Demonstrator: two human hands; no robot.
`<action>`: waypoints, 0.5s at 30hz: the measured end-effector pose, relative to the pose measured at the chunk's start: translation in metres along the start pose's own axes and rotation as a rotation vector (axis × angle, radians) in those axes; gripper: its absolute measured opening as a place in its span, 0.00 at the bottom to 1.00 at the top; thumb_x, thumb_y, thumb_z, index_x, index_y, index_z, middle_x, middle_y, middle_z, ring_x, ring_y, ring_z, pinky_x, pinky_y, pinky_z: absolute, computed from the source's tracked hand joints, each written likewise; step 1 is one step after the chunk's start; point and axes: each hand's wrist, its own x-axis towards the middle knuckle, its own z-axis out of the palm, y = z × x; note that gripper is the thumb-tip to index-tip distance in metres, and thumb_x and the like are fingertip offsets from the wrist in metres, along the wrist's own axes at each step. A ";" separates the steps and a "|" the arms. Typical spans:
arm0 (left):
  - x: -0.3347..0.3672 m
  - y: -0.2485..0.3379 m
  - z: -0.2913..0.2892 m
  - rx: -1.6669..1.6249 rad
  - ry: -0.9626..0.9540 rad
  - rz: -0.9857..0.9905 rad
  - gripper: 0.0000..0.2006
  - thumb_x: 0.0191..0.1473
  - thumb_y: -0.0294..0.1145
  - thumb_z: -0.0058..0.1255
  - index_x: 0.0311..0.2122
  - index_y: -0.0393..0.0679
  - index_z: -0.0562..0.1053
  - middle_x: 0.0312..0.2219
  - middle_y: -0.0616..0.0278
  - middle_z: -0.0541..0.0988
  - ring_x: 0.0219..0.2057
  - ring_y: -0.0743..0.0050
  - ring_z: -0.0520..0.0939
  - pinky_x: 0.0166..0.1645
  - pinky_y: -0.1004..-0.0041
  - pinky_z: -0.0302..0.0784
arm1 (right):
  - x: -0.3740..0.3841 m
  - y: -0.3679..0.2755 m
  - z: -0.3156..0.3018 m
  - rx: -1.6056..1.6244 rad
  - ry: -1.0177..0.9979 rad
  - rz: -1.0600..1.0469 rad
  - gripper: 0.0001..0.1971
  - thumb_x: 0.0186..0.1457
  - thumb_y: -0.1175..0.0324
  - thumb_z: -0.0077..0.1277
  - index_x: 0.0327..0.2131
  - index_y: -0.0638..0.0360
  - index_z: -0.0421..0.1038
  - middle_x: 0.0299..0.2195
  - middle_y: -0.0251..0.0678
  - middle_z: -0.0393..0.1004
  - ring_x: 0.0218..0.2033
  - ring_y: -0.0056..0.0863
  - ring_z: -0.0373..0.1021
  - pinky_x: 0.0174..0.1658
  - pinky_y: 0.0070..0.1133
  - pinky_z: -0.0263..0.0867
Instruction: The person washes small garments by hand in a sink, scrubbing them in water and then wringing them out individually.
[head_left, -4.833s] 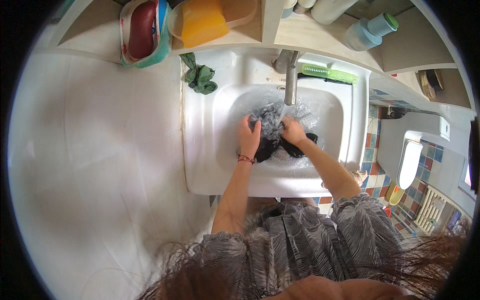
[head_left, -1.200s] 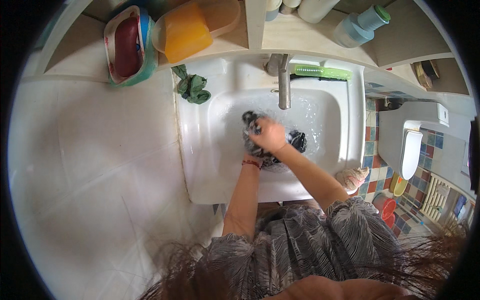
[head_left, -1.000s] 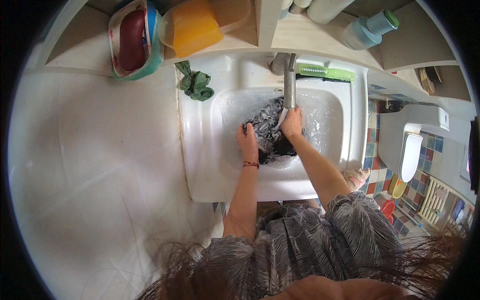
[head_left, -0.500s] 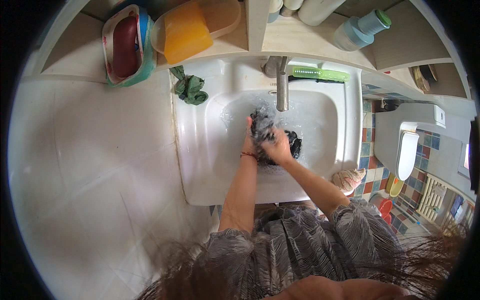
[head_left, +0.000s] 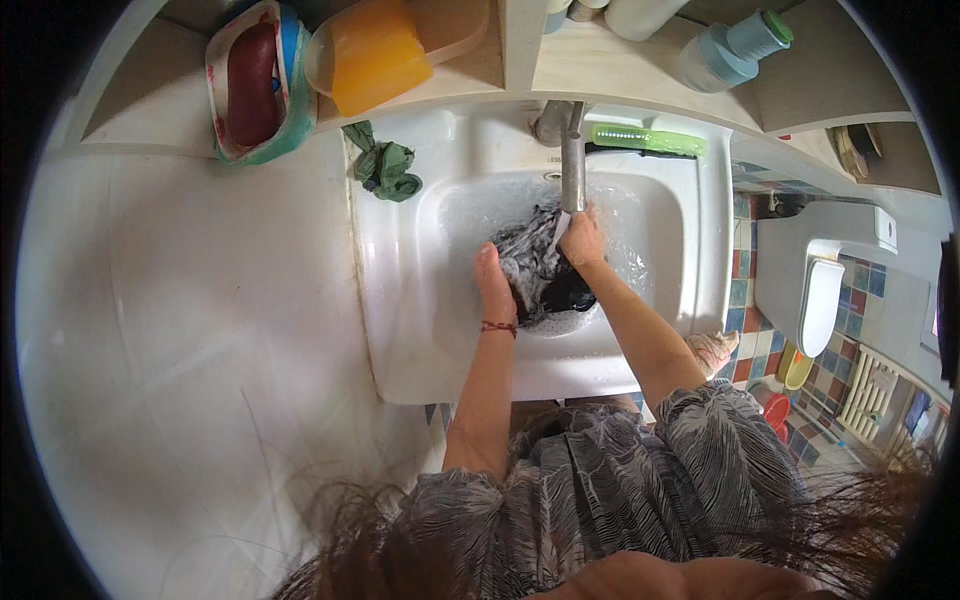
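Observation:
A dark, wet cloth [head_left: 537,262] with whitish suds lies bunched in the white sink [head_left: 455,368]. My left hand [head_left: 494,286], with a red cord bracelet at the wrist, grips its left side; some of the fingers are hidden by the cloth. On the other side, my right hand [head_left: 582,238] is closed on the cloth's upper right part, just below the metal faucet [head_left: 573,165]. Water runs from the spout between the hands. Beneath the cloth shows the edge of a white piece with small holes [head_left: 563,323].
Behind the sink runs a shelf with soap dishes [head_left: 280,130] and bottles [head_left: 718,62]. A crumpled green cloth [head_left: 385,170] and a green comb [head_left: 648,139] rest on the sink's rim. A pale bunched cloth [head_left: 713,351] sits at the right corner, before a toilet [head_left: 825,270].
My right hand has moved up and right to beneath the faucet, and my left hand has shifted slightly left. The dark cloth is spread wider between them, and the splashing has lessened.

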 end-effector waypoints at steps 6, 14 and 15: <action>0.009 0.003 -0.001 1.352 0.138 0.736 0.18 0.45 0.35 0.43 0.40 0.33 0.63 0.35 0.46 0.68 0.39 0.54 0.67 0.43 0.65 0.62 | -0.009 0.009 -0.005 -0.147 -0.466 -0.236 0.17 0.37 0.67 0.45 0.37 0.53 0.64 0.33 0.52 0.65 0.35 0.45 0.62 0.40 0.33 0.58; 0.022 -0.021 0.017 0.828 0.147 0.637 0.23 0.45 0.43 0.45 0.41 0.34 0.64 0.34 0.52 0.70 0.34 0.61 0.71 0.40 0.70 0.65 | -0.032 -0.020 0.010 0.636 -0.039 0.105 0.12 0.34 0.75 0.46 0.29 0.64 0.65 0.24 0.47 0.68 0.26 0.39 0.65 0.33 0.26 0.61; 0.014 -0.011 0.020 0.520 -0.017 0.321 0.25 0.45 0.47 0.43 0.42 0.36 0.63 0.35 0.55 0.69 0.36 0.64 0.70 0.41 0.70 0.65 | -0.046 -0.046 -0.012 0.531 0.008 -0.165 0.09 0.34 0.75 0.47 0.26 0.61 0.66 0.23 0.45 0.68 0.29 0.39 0.64 0.34 0.25 0.60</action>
